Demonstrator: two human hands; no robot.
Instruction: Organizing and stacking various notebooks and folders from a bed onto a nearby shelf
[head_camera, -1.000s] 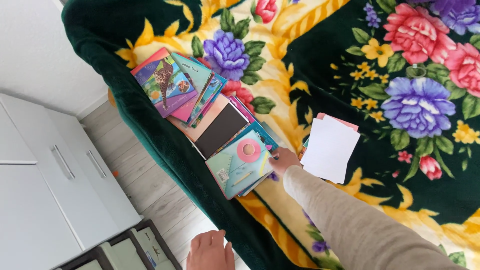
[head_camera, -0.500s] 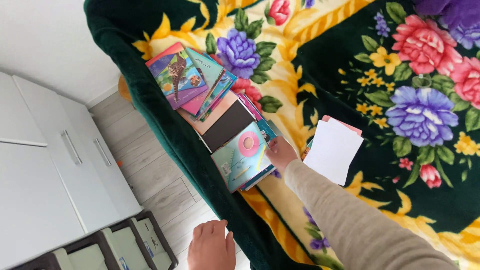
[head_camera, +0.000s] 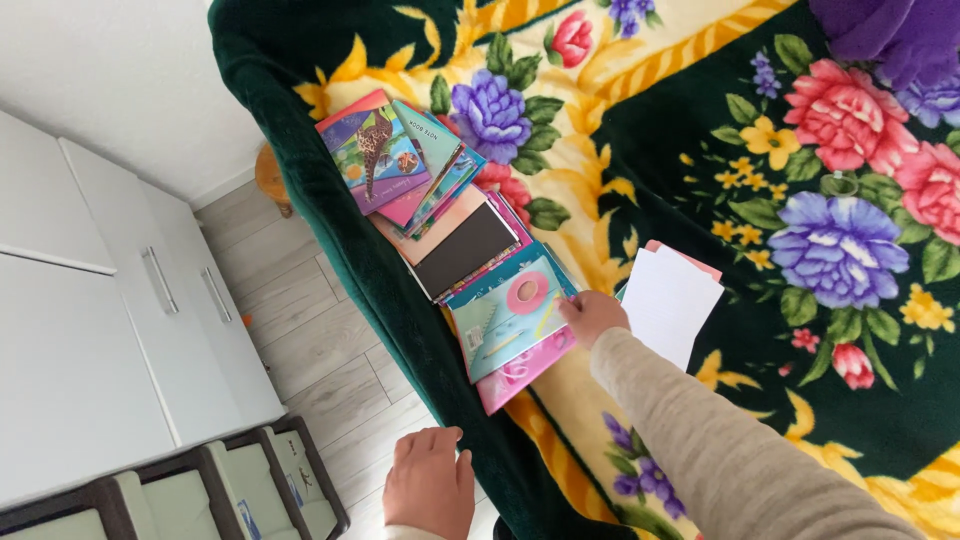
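Note:
Several notebooks lie fanned along the left edge of a bed covered by a dark green floral blanket (head_camera: 690, 120). My right hand (head_camera: 592, 316) reaches across in a beige sleeve and its fingers curl on the right edge of a teal notebook (head_camera: 505, 315) with a pink ring on its cover. A pink notebook (head_camera: 522, 372) sticks out beneath it. Further up lie a black-covered notebook (head_camera: 465, 250) and one with a giraffe picture (head_camera: 378, 160). My left hand (head_camera: 430, 485) rests, holding nothing, against the blanket's hanging edge at the bottom.
A stack of white sheets (head_camera: 668, 300) lies just right of my right hand. White cabinets (head_camera: 100, 320) with bar handles stand left across a strip of wood floor. Dark bins (head_camera: 250, 490) sit at bottom left. Purple fabric (head_camera: 880, 35) is at top right.
The view has drifted, so everything sits further right. My right hand has shifted the teal notebook, and a pink notebook now shows from under it. My left hand stays at the bed's edge.

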